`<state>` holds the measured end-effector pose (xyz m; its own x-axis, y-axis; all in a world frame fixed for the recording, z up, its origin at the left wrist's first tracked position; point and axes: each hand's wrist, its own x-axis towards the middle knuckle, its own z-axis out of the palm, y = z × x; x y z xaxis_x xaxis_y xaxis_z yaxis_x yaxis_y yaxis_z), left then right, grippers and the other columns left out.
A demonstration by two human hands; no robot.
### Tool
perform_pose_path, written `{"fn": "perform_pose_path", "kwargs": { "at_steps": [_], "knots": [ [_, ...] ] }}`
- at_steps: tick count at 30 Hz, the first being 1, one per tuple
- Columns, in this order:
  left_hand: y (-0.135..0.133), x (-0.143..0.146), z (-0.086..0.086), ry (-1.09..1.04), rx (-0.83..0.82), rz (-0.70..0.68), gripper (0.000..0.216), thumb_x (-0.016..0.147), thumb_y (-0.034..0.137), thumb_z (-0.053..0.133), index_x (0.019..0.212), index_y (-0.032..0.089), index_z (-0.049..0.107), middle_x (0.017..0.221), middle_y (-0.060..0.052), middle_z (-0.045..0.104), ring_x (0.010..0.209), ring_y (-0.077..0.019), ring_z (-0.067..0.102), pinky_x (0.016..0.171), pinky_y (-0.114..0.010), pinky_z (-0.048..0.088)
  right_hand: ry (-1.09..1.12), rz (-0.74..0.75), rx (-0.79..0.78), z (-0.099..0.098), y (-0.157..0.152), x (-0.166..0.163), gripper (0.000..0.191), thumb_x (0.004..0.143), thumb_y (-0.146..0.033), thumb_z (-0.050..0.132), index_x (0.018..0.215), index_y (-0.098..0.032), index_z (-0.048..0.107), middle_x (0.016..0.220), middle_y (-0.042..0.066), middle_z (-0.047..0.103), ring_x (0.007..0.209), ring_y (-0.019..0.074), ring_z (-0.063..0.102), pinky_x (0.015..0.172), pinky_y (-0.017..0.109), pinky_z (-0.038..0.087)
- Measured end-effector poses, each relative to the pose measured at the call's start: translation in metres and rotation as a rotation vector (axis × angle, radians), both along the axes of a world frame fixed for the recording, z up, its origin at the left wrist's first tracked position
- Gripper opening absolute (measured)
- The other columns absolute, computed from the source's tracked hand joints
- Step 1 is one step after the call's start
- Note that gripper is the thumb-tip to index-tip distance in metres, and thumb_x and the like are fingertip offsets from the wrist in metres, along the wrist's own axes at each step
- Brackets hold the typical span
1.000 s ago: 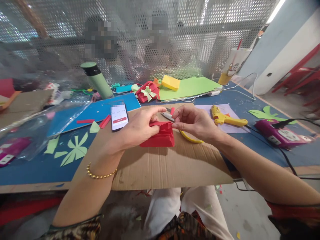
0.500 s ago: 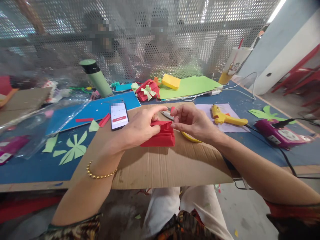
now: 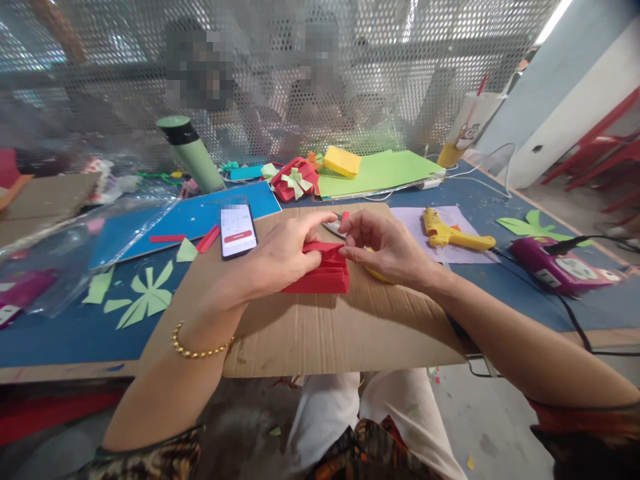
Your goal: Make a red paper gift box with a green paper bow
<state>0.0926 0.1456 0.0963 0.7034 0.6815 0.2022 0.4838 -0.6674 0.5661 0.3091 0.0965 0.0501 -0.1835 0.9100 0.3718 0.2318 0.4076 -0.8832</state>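
A folded red paper piece (image 3: 320,281), shaped like a small box, rests on the cardboard sheet (image 3: 340,340). My left hand (image 3: 277,253) is closed on its left and top side, with the thumb on the upper fold and the index finger stretched above. The thumb and fingers of my right hand (image 3: 383,243) are pinched at the paper's upper right edge; the fingertips are partly hidden. Behind and under the right hand lies a pair of scissors (image 3: 334,229) with yellow handles, mostly covered. A bit of red shows beside the right fingertips.
Left of the hands lie a phone (image 3: 239,230), a blue board (image 3: 195,217) and green paper cutouts (image 3: 150,297). To the right are a yellow glue gun (image 3: 455,237) and a purple power strip (image 3: 560,267). A green bottle (image 3: 193,157) and drink cup (image 3: 465,130) stand farther back.
My right hand has shifted slightly left, closer in at the red paper's upper right edge. The left hand keeps its hold, and the paper stays in place.
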Motion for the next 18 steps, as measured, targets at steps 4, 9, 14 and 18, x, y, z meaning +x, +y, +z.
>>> {"fn": "perform_pose_path", "kwargs": {
  "at_steps": [4, 9, 14, 18],
  "knots": [
    [-0.0006, 0.0, 0.0003, 0.014, 0.013, 0.009, 0.066, 0.081, 0.009, 0.057, 0.146, 0.017, 0.066, 0.088, 0.0, 0.075, 0.078, -0.0153, 0.065, 0.077, -0.028, 0.053, -0.029, -0.022, 0.014, -0.003, 0.0014, -0.0008, 0.028, 0.084, -0.033, 0.08, 0.104, -0.022, 0.062, 0.077, -0.005, 0.063, 0.067, 0.012, 0.057, 0.063, 0.028, 0.047],
    [-0.0016, 0.0002, 0.0003, 0.017, 0.011, 0.015, 0.068, 0.08, 0.006, 0.056, 0.146, 0.017, 0.067, 0.093, -0.002, 0.077, 0.085, -0.0174, 0.07, 0.087, -0.03, 0.056, -0.047, -0.019, 0.03, -0.0039, 0.0022, -0.0011, 0.026, 0.085, -0.031, 0.077, 0.104, -0.022, 0.062, 0.077, -0.005, 0.062, 0.067, 0.0122, 0.056, 0.064, 0.029, 0.046],
    [-0.0007, -0.0002, -0.001, 0.003, 0.015, -0.004, 0.067, 0.081, 0.006, 0.057, 0.146, 0.017, 0.067, 0.095, -0.003, 0.078, 0.087, -0.0184, 0.071, 0.088, -0.032, 0.057, -0.04, -0.01, 0.008, -0.0038, 0.0021, -0.0016, 0.029, 0.084, -0.035, 0.08, 0.104, -0.023, 0.063, 0.077, -0.005, 0.06, 0.067, 0.0127, 0.055, 0.063, 0.029, 0.046],
    [0.0007, -0.0005, -0.0024, -0.002, 0.02, -0.016, 0.067, 0.081, 0.006, 0.056, 0.146, 0.016, 0.067, 0.094, -0.003, 0.078, 0.088, -0.0186, 0.072, 0.089, -0.031, 0.057, -0.045, -0.02, 0.011, -0.0043, 0.0014, -0.002, 0.03, 0.084, -0.036, 0.08, 0.104, -0.023, 0.062, 0.077, -0.004, 0.062, 0.067, 0.0136, 0.056, 0.063, 0.03, 0.046]
  ]
}}
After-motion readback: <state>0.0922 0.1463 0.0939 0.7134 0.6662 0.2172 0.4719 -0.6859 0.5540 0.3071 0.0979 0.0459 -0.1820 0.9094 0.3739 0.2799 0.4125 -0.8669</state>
